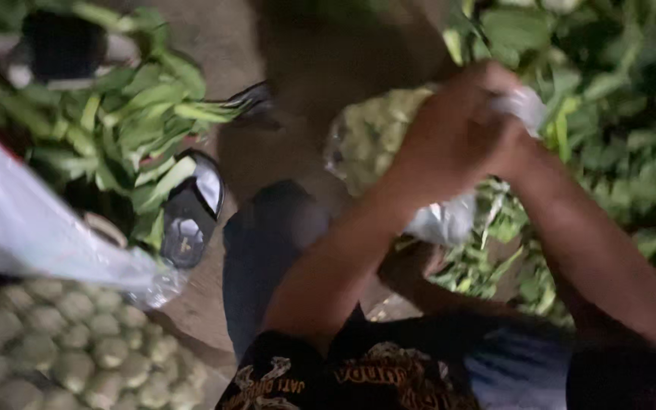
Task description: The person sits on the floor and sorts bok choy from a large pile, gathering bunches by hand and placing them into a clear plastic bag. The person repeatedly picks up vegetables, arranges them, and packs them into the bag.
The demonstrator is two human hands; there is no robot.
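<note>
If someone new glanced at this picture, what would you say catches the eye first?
Both hands, the left hand and the right hand, meet at centre right, gripping the neck of a clear plastic bag of small pale green produce. Leafy greens are heaped at upper left beside a dark sandal, and more round green produce fills the lower left corner.

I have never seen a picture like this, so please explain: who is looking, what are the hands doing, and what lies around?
One camera, worn on a person's head, looks down at their own arms. The left hand and right hand are together at the top of a clear plastic bag filled with small pale green vegetables. On the ground lie leafy greens, a dark sandal, and another bag of round green vegetables. The picture is blurred, so the grip is unclear.
</note>
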